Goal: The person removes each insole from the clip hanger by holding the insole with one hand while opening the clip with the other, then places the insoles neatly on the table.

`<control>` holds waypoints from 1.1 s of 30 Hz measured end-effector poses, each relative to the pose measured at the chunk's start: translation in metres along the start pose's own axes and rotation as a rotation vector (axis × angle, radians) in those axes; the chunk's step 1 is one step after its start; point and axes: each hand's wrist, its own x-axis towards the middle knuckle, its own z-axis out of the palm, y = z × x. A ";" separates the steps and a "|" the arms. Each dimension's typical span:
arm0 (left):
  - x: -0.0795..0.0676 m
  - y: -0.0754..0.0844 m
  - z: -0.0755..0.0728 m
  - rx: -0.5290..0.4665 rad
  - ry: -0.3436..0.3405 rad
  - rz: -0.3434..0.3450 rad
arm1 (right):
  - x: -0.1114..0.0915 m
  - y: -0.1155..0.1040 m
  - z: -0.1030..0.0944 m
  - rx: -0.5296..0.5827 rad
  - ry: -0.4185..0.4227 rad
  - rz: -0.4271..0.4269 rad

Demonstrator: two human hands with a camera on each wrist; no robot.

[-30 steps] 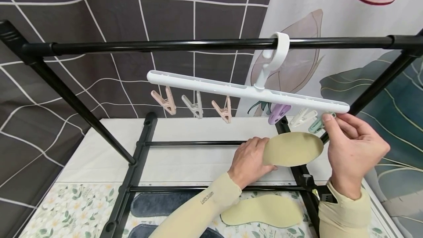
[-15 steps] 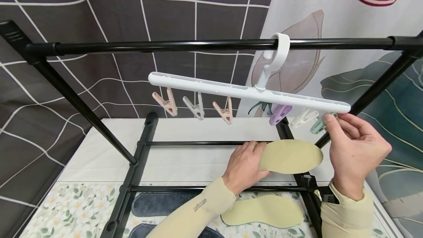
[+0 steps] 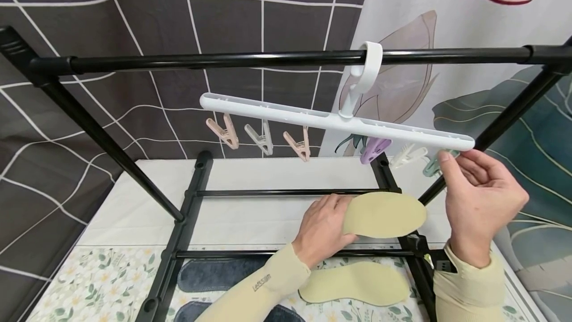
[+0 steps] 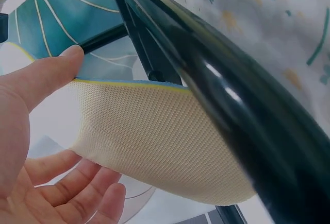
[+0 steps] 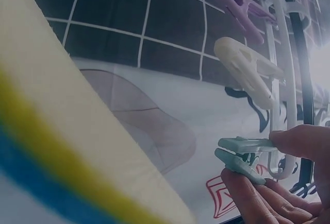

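My left hand [image 3: 323,227] grips one end of a pale yellow insole [image 3: 385,215], thumb on one edge and fingers behind it. In the left wrist view the insole [image 4: 149,131] shows a woven face and a thin yellow and blue edge. My right hand [image 3: 484,198] pinches a green clothespin [image 5: 242,154] at the right end of a white hanger [image 3: 277,113]. That clothespin is apart from the insole, which lies below and left of it. A white clothespin [image 3: 406,157] and a purple one [image 3: 374,149] hang beside the green one.
A black rack bar [image 3: 223,60] carries the hanger by its white hook [image 3: 371,71]. Further clothespins, such as a pink one [image 3: 299,144], hang at left. Below lie another yellow insole [image 3: 357,283] and dark blue insoles [image 3: 219,276]. A lower rack bar [image 3: 286,254] passes near my left wrist.
My left hand has drawn the insole left and down, away from the green clothespin. The hanger's hook has shifted slightly left on the bar. My right hand stays on the clothespin.
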 end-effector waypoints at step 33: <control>-0.018 -0.007 -0.015 -0.004 0.001 0.001 | 0.004 -0.017 -0.002 0.006 0.043 -0.020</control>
